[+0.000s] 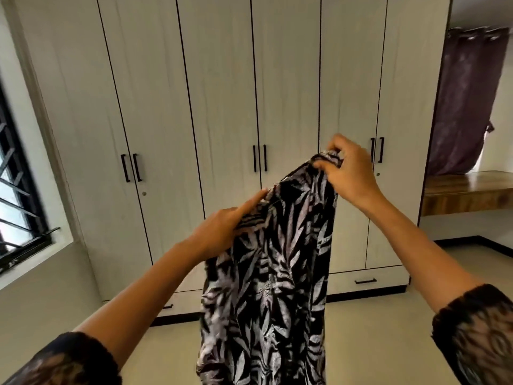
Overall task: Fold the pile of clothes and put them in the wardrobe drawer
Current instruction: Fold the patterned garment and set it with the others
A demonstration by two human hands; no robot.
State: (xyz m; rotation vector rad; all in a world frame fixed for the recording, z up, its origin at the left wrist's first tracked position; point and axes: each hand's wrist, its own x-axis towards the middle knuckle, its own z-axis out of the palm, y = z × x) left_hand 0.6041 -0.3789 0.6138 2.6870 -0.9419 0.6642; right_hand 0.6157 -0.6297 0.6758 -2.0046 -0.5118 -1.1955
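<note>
Head view. 1 black garment with pale leaf print hangs in the air before the person. Its upper edge is strung between 2 raised hands and its lower part drops out of the bottom of the frame. Right hand: fingers curled, pinching a bunched top corner, the highest point of the cloth. Left hand: lower and to the left, index finger laid straight along the sloping upper edge. The cloth hides its other fingers, so its hold cannot be told.

Judged step: spreading the piece out ahead of folding. To do it well, the left hand would likely need to reach the opposite corner and rise level with the right, pulling the edge taut. A slack, slanted edge would probably give a crooked fold.

White panelled wardrobe: behind the cloth, doors closed. Low white drawer with a black handle: well apart from both hands, below and right of the garment, apparently closed.
</note>
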